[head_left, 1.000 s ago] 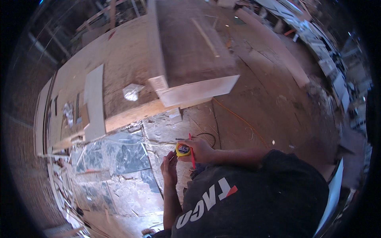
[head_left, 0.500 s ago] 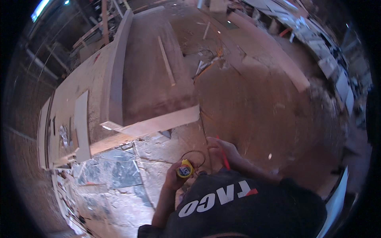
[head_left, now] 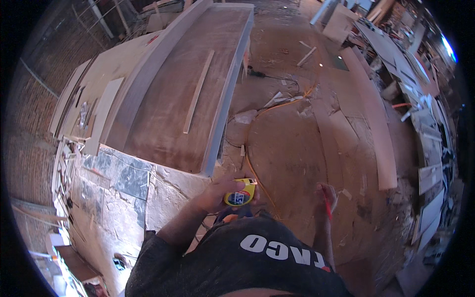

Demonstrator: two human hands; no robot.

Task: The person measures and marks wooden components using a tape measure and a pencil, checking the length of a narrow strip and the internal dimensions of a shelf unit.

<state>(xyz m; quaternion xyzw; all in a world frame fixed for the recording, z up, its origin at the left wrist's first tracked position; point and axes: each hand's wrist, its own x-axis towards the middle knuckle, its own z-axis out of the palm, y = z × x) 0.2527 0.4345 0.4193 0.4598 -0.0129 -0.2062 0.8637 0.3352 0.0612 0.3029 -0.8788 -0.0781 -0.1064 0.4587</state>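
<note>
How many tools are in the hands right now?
2: a yellow tape measure in the left hand, and a red pencil in the right hand. Others may lie hidden among the floor scraps.

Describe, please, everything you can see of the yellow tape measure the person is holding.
The tape measure is a small, rounded yellow case with a dark face, plastic by the look of it. No blade shows drawn out. The left hand grips it from the left side, fingers wrapped over its top edge, holding it just above the person's dark shirt, near the corner of the long wooden panel.
</note>
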